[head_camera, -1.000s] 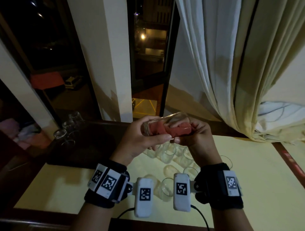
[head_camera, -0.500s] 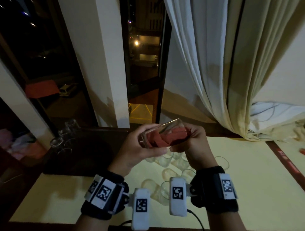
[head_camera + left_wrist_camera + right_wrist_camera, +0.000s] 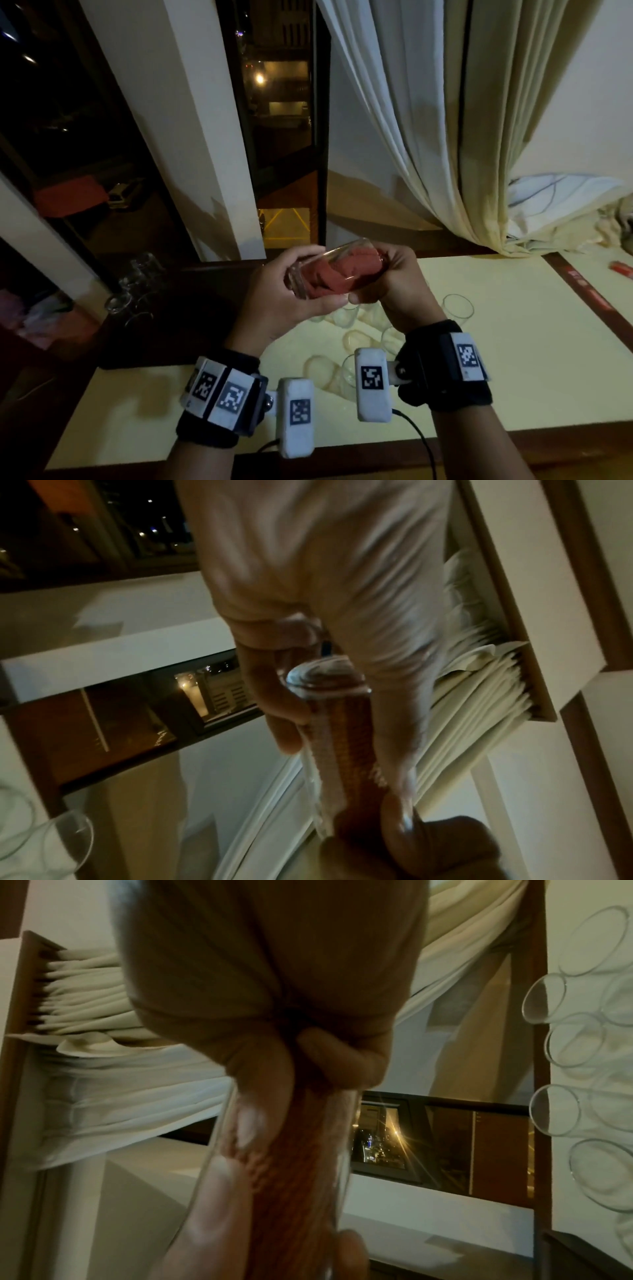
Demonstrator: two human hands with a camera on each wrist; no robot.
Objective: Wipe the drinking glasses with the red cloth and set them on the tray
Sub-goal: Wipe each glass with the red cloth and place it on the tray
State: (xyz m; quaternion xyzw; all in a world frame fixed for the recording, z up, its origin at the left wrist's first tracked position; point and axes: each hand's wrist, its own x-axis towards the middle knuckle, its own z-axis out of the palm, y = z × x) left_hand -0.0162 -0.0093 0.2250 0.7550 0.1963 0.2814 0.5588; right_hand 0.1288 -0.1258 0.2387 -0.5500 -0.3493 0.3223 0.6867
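Above the middle of the pale yellow desk (image 3: pixel 513 342), the left hand (image 3: pixel 284 301) curls its fingers and thumb round a clear cylindrical drinking glass (image 3: pixel 308 274) held on its side, base toward the left and mouth toward the right. The red cloth (image 3: pixel 346 274) is stuffed inside this glass, filling most of it, and the right hand (image 3: pixel 394 287) closes round the cloth at the mouth of the glass, fingers curled tight. The wrist views show the same: cloth packed in the glass wall with the thumbs meeting near the rim. Below the hands, a cluster of clear empty drinking glasses (image 3: pixel 457 306) stands on the desk toward its middle, some upright, others hard to make out in the dim light. A dark rectangular tray (image 3: pixel 164 322) lies at the desk's far left corner, with several more clear glasses (image 3: pixel 137 284) at its far left edge. A cream curtain (image 3: pixel 445 137) hangs beyond the desk's far edge, beside a dark window.
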